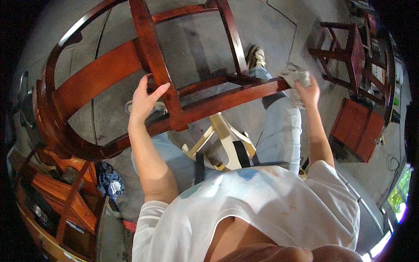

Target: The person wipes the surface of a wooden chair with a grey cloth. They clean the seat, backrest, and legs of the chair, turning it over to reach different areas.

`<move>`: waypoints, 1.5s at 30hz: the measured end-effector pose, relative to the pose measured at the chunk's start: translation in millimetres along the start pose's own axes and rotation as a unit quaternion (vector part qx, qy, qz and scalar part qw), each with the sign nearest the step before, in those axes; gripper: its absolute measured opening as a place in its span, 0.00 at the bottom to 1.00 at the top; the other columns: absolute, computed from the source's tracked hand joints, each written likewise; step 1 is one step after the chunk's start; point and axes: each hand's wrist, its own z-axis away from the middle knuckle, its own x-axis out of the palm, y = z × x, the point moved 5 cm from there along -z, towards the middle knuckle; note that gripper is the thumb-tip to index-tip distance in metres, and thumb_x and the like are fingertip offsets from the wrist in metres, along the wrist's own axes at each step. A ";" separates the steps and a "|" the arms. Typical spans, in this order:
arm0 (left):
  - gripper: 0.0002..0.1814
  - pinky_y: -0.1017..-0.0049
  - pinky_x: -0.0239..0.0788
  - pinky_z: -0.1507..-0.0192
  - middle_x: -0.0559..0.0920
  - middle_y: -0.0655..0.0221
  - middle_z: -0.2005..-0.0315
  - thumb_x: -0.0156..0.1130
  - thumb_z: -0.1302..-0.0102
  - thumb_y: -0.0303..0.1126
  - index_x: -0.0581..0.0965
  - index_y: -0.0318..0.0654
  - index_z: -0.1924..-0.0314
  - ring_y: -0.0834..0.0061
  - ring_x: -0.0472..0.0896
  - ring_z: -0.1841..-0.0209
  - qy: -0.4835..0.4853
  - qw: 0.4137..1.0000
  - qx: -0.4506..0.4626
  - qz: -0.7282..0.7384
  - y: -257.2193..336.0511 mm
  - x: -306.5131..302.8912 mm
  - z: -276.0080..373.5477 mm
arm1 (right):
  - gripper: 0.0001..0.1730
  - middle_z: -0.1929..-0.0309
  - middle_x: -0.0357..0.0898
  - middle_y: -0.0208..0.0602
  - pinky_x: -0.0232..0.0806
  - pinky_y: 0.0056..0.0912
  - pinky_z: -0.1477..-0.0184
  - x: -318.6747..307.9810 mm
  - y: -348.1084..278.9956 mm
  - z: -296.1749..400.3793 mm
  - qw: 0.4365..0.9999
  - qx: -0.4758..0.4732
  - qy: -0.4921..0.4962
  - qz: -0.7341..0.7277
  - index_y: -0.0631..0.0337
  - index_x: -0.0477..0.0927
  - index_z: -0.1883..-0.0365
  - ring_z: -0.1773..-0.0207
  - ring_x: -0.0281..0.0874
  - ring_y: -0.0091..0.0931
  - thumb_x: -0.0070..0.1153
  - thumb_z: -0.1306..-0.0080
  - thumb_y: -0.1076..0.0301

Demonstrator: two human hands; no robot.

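Note:
A reddish-brown wooden chair frame (229,98) lies on its side across the floor in front of me, its curved back at the left. My left hand (144,98) grips a crossing rail (160,65) of that frame, thumb on the near face, the other fingers partly hidden behind it. In my right hand (308,93) is a crumpled greyish cloth (294,80), wrapped about the free end of a chair leg (262,90). The cloth looks slightly blurred and covers the tip of the leg.
Beneath me is a cream plastic seat (226,140) with black straps. More wooden furniture (352,55) and a red-brown wooden panel (356,129) stand at the right. Other wooden pieces (65,186) and a dark blue cloth (110,180) are at the lower left. The floor (268,29) is grey concrete.

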 end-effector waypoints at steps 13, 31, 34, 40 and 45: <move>0.43 0.66 0.67 0.40 0.81 0.54 0.47 0.74 0.45 0.52 0.70 0.32 0.36 0.63 0.77 0.42 0.003 0.999 -0.033 -0.021 -11.2 -4.7 -1.9 | 0.36 0.46 0.81 0.45 0.71 0.41 0.42 113.7 -179.1 -96.5 0.961 -0.256 -0.100 -0.023 0.56 0.77 0.41 0.44 0.80 0.40 0.72 0.48 0.56; 0.38 0.74 0.73 0.51 0.82 0.59 0.49 0.73 0.40 0.43 0.68 0.30 0.36 0.74 0.80 0.49 -0.028 0.999 -0.017 -0.026 -13.5 -5.1 -3.9 | 0.34 0.54 0.83 0.53 0.73 0.47 0.47 191.9 -197.7 -171.9 0.953 -0.186 -0.226 0.078 0.56 0.78 0.44 0.50 0.81 0.45 0.65 0.50 0.55; 0.40 0.72 0.70 0.46 0.82 0.59 0.49 0.74 0.41 0.44 0.68 0.30 0.36 0.72 0.79 0.46 -0.036 0.998 -0.038 -0.024 -7.7 -7.7 -1.3 | 0.39 0.43 0.78 0.50 0.72 0.47 0.43 203.3 -233.8 -222.6 0.968 -0.242 -0.052 0.046 0.55 0.73 0.38 0.44 0.78 0.45 0.65 0.49 0.53; 0.43 0.67 0.69 0.44 0.83 0.55 0.52 0.78 0.48 0.46 0.69 0.29 0.38 0.64 0.80 0.48 -0.015 0.997 -0.069 -0.031 2.4 -6.7 -3.3 | 0.42 0.33 0.72 0.30 0.70 0.47 0.38 269.8 -262.1 -245.2 0.940 -0.235 -0.137 0.208 0.37 0.66 0.31 0.33 0.71 0.39 0.64 0.45 0.50; 0.43 0.67 0.69 0.45 0.82 0.55 0.52 0.78 0.48 0.46 0.70 0.29 0.38 0.65 0.80 0.48 -0.007 0.997 -0.082 0.000 -3.6 -5.0 -3.1 | 0.38 0.39 0.78 0.36 0.72 0.43 0.41 261.6 -253.9 -258.0 0.942 -0.206 -0.195 0.180 0.40 0.72 0.35 0.39 0.76 0.40 0.63 0.47 0.51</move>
